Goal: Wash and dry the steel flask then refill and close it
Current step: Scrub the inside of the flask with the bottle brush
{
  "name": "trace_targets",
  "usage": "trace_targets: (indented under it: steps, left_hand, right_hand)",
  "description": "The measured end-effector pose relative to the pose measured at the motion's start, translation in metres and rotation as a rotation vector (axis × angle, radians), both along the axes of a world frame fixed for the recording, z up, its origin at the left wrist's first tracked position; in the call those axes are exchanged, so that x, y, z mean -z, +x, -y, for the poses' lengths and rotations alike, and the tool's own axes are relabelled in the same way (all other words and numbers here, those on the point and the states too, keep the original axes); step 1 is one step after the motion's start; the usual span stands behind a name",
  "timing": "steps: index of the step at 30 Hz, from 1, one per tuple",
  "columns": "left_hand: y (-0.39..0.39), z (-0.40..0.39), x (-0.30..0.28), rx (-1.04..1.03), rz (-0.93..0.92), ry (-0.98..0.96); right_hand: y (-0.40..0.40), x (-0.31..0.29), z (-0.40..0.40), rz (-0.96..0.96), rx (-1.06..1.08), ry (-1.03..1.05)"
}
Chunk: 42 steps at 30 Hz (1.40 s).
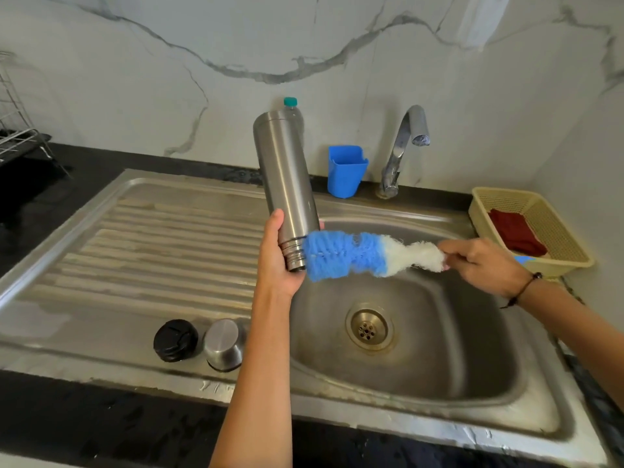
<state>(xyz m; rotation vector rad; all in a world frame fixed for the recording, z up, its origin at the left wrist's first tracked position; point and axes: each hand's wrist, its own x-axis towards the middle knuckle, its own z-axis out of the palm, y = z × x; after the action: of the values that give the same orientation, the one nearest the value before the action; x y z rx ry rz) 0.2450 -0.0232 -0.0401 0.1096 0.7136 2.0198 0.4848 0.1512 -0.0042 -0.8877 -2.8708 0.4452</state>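
Note:
My left hand [275, 256] grips the steel flask [287, 177] near its threaded neck, holding it upside down over the left rim of the sink bowl [472, 359], its open mouth facing down. My right hand [483, 265] holds a blue and white bottle brush [364, 255] by its handle end. The brush lies level, its blue tip touching the flask's neck from the right. The black inner stopper [175, 340] and the steel cup lid [224, 344] rest on the draining board [152, 251] near the front.
A tap [403, 146] stands behind the bowl, with a blue plastic holder [346, 172] to its left and a teal-capped bottle [291, 104] behind the flask. A cream basket [547, 214] holding a red cloth [516, 234] sits right. A wire rack [17, 130] stands far left.

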Motion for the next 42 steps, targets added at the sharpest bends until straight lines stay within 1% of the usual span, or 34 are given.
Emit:
trace_targets:
  steps: [3,8,12,15,18,21,23,26,28,31,34,36,39,40,42]
  left_hand:
    - [-0.001,0.003,0.004,0.057,-0.044,0.001]
    - [-0.003,0.004,-0.003,0.04,-0.068,-0.052]
    - [-0.002,0.002,-0.004,0.084,-0.024,0.047]
    - [-0.002,0.004,0.002,0.084,-0.08,0.095]
    - [-0.002,0.005,-0.002,0.096,-0.107,-0.01]
    - [0.007,0.002,-0.008,0.181,-0.075,-0.06]
    - [0.012,0.002,-0.006,0.214,-0.059,-0.029]
    - [0.01,0.003,-0.004,0.116,-0.055,0.056]
    - [0.007,0.004,-0.006,0.089,-0.093,0.094]
    - [0.008,0.003,-0.005,0.123,-0.071,0.088]
    - [0.008,0.005,-0.006,0.195,-0.046,0.14]
    - [0.007,0.008,-0.008,0.145,-0.055,0.095]
    - [-0.001,0.011,-0.009,-0.001,-0.071,-0.102]
    - [-0.006,0.012,-0.009,-0.059,-0.104,-0.171]
    - [-0.013,0.013,-0.011,-0.185,-0.287,-0.324]
  right_hand:
    - [-0.008,0.001,0.003,-0.023,-0.076,0.014]
    - [0.006,0.011,-0.008,-0.018,-0.019,-0.039]
    - [-0.001,0.01,-0.003,-0.067,-0.07,-0.04]
    - [-0.001,0.007,-0.004,-0.03,-0.057,-0.017]
    - [0.002,0.011,-0.002,-0.009,-0.047,-0.037]
    - [-0.008,0.011,0.008,-0.066,-0.08,-0.061]
    - [-0.009,0.013,0.008,-0.059,-0.084,-0.075]
    - [0.008,0.016,-0.002,-0.072,-0.036,-0.132]
    - [0.013,0.015,-0.002,-0.082,-0.015,-0.167]
    - [0.005,0.011,0.007,-0.128,-0.062,-0.198]
    - [-0.006,0.013,0.011,-0.155,-0.115,-0.225]
    - [-0.006,0.014,0.008,-0.144,-0.109,-0.222]
    - [0.006,0.015,0.005,-0.149,-0.064,-0.246]
    - [0.009,0.016,0.005,-0.162,-0.051,-0.248]
    - [0.01,0.013,0.01,-0.155,-0.033,-0.208]
